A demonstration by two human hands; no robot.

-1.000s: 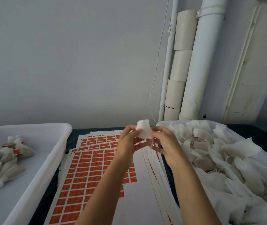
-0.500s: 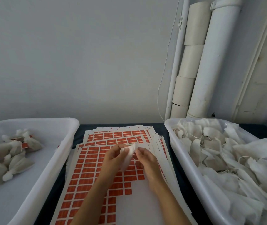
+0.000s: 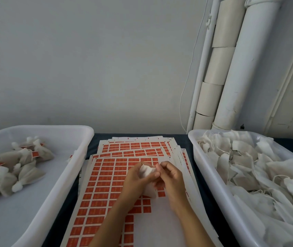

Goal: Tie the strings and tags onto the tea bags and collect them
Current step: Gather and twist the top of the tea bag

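My left hand (image 3: 135, 182) grips a white tea bag (image 3: 146, 171) by its gathered neck, low over the sheets of orange tags (image 3: 104, 177). My right hand (image 3: 171, 177) pinches at the bag's top right beside it; a thin string there is too small to make out. The bag's lower part (image 3: 150, 191) hangs between both palms. Tied tea bags with orange tags (image 3: 15, 166) lie in the white left tub (image 3: 67, 177). Loose untied bags (image 3: 259, 166) fill the white right tub (image 3: 211, 177).
The tag sheets lie stacked on a dark table top (image 3: 186, 139) between the two tubs. Behind the right tub stand white pipes (image 3: 240, 68) and cardboard rolls (image 3: 215, 72) against a grey wall. A thin white cable (image 3: 190, 68) hangs down there.
Both hands have come down with the tea bag from chest height to just above the tag sheets. The bag is now bunched at its neck.
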